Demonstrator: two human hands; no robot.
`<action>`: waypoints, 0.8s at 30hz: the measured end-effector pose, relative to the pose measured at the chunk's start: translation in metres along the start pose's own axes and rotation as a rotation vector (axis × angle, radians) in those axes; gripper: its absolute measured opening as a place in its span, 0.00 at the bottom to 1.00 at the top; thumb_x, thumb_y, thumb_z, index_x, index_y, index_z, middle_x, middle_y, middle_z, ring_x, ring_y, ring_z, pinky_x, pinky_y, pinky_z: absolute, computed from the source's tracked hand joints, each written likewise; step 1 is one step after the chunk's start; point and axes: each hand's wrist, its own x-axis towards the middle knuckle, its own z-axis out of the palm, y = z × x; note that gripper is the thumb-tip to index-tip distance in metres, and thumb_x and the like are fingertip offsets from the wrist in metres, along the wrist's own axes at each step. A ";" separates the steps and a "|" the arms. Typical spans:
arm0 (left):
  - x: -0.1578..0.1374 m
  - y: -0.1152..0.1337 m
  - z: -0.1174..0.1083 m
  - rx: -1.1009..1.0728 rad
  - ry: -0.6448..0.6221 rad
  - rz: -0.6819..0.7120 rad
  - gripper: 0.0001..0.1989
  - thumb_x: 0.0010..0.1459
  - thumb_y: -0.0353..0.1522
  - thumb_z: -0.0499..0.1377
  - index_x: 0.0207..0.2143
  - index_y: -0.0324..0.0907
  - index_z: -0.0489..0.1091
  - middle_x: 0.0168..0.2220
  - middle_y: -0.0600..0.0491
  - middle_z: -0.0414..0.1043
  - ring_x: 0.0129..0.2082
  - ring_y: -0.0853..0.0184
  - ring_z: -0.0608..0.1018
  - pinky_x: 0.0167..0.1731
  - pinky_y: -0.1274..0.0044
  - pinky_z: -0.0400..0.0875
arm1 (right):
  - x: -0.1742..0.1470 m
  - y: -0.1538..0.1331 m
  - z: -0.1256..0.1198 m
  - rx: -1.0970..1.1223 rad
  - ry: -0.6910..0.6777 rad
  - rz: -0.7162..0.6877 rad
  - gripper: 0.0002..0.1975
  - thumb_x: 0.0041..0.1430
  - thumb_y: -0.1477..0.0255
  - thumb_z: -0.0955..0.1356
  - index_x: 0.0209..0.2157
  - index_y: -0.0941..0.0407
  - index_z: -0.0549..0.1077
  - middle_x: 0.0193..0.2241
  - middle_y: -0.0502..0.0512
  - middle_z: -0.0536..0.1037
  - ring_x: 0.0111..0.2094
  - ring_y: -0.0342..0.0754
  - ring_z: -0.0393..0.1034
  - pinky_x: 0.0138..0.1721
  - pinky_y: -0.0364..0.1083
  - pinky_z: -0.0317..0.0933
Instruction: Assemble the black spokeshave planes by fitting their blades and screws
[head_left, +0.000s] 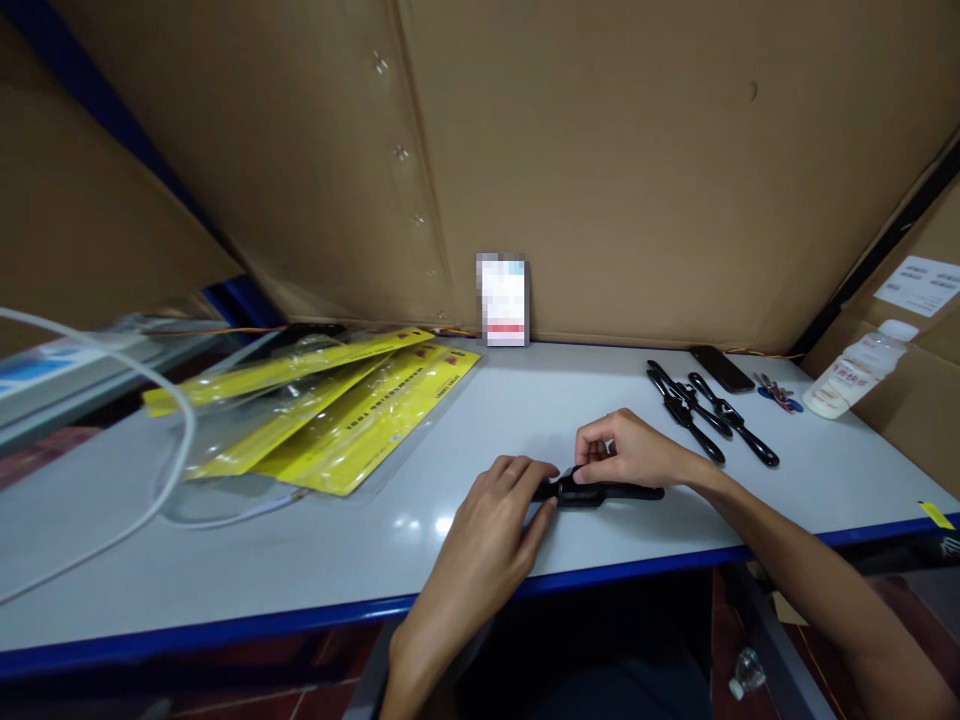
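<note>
A black spokeshave (pixel 634 491) lies level on the white tabletop near its front edge. My left hand (pixel 501 505) is closed around its left handle, which the fingers mostly cover. With bent fingers and thumb, my right hand (pixel 619 450) pinches at the top of the tool's middle body. Whatever small part is between those fingertips is hidden. The right handle sticks out free beneath my right wrist. Several more black spokeshaves (pixel 694 410) lie close together on the table, beyond my right forearm.
Yellow packages (pixel 375 425) with clear plastic lie piled at left, near a white cable (pixel 187 440). A lit phone (pixel 503 300) leans on the cardboard wall (pixel 600 170). A dark phone (pixel 721 369), keys (pixel 778 392) and a white bottle (pixel 855 372) are at right.
</note>
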 end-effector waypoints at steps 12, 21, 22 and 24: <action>0.000 -0.001 0.001 0.024 0.000 0.009 0.15 0.68 0.31 0.53 0.54 0.45 0.71 0.46 0.49 0.74 0.46 0.57 0.74 0.46 0.64 0.71 | 0.002 0.004 0.009 -0.262 0.024 0.017 0.06 0.55 0.76 0.73 0.26 0.57 0.73 0.21 0.43 0.70 0.24 0.39 0.61 0.29 0.41 0.51; 0.000 -0.002 0.002 0.015 0.001 0.009 0.14 0.68 0.32 0.54 0.53 0.47 0.72 0.45 0.49 0.74 0.46 0.57 0.74 0.46 0.64 0.71 | 0.001 -0.001 0.005 -0.363 -0.024 0.055 0.05 0.54 0.76 0.74 0.32 0.56 0.75 0.23 0.44 0.71 0.26 0.41 0.61 0.30 0.41 0.49; 0.000 -0.002 0.002 0.016 -0.002 0.009 0.14 0.67 0.32 0.55 0.52 0.46 0.72 0.45 0.49 0.74 0.46 0.57 0.74 0.46 0.64 0.71 | 0.001 -0.001 0.005 -0.364 -0.024 0.053 0.05 0.54 0.76 0.74 0.34 0.55 0.75 0.24 0.44 0.71 0.26 0.41 0.61 0.30 0.41 0.49; 0.000 -0.003 0.002 0.016 -0.011 0.011 0.13 0.67 0.32 0.55 0.52 0.46 0.72 0.45 0.49 0.74 0.46 0.57 0.74 0.46 0.63 0.71 | 0.001 0.000 0.005 -0.358 0.000 0.040 0.07 0.56 0.74 0.74 0.37 0.55 0.75 0.24 0.44 0.71 0.27 0.41 0.62 0.30 0.42 0.50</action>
